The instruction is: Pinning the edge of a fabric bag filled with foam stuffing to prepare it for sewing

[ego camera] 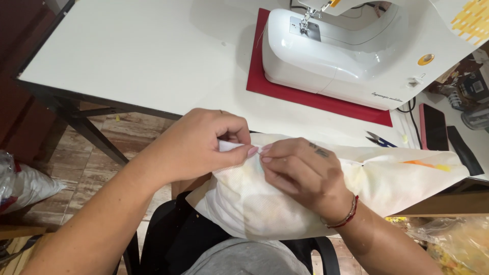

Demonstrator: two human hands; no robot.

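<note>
white fabric bag (387,178), soft and creased, lies across the table edge and lap. faint yellow and orange print. its near-left edge is pinched up.

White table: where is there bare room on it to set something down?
The white table is bare on its wide patch between its dark edge and the red mat under the sewing machine. It is crowded beyond the machine: snips, a dark phone, and the white fabric both hands pinch.

head cam | looks steeply down | close over lap | faces table (153,51)
</note>
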